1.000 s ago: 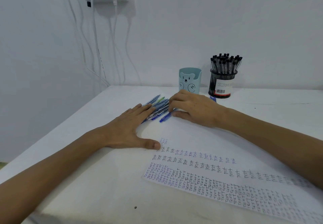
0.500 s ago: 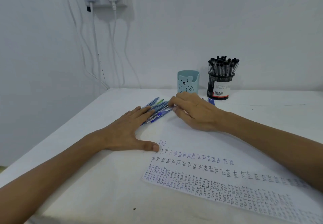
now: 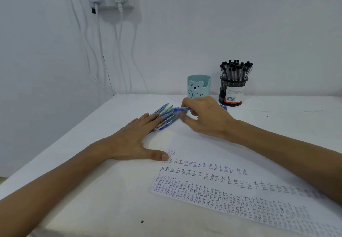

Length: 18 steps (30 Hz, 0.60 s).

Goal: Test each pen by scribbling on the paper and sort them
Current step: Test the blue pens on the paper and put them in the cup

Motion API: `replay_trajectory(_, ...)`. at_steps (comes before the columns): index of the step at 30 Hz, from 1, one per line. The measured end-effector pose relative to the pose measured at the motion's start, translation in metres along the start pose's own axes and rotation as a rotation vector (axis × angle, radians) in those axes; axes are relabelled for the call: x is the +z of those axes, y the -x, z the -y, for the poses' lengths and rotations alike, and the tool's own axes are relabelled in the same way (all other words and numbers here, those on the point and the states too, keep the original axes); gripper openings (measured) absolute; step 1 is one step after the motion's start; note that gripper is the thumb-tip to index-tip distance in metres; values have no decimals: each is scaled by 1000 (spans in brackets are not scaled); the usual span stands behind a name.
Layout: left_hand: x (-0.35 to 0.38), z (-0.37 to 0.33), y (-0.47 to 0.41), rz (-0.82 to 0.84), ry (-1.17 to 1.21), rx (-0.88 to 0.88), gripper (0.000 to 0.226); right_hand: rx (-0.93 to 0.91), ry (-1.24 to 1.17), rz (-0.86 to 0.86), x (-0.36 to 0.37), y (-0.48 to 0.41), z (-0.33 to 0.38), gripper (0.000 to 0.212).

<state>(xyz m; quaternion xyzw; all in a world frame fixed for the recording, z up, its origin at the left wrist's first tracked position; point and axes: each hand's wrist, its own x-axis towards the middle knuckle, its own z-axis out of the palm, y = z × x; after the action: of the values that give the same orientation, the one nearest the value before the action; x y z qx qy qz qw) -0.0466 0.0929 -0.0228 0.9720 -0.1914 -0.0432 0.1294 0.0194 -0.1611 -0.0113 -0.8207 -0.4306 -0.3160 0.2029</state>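
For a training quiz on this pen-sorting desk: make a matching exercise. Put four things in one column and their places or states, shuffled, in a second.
Things
1. blue pen
2. bear cup
3. mesh holder
4. left hand

States
A. packed with black-capped pens
B. pinched in the fingers of the right hand
C. flat on the table, fingertips on the pen pile
D. pale blue, no pens showing above its rim

Pairs: 1-B, 2-D, 3-A, 4-C

your white table (image 3: 92, 190) bears the paper (image 3: 212, 149); beyond the paper lie loose pens (image 3: 169, 123), a bear cup (image 3: 199, 86) and a mesh holder (image 3: 232, 88) (packed with pens).
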Motion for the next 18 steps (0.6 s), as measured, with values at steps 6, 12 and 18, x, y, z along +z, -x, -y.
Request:
replay_trajectory(6,0,1,-1,4,-7,-14,143,168,1,-146,-1,-1,12,62)
replay_trajectory(12,0,1,-1,11,-8,-16,142,752,-837,135,2,9,30,30)
replay_trajectory(18,0,1,-1,8,-9,-16,144,796,-923,245,-3,10,37,14)
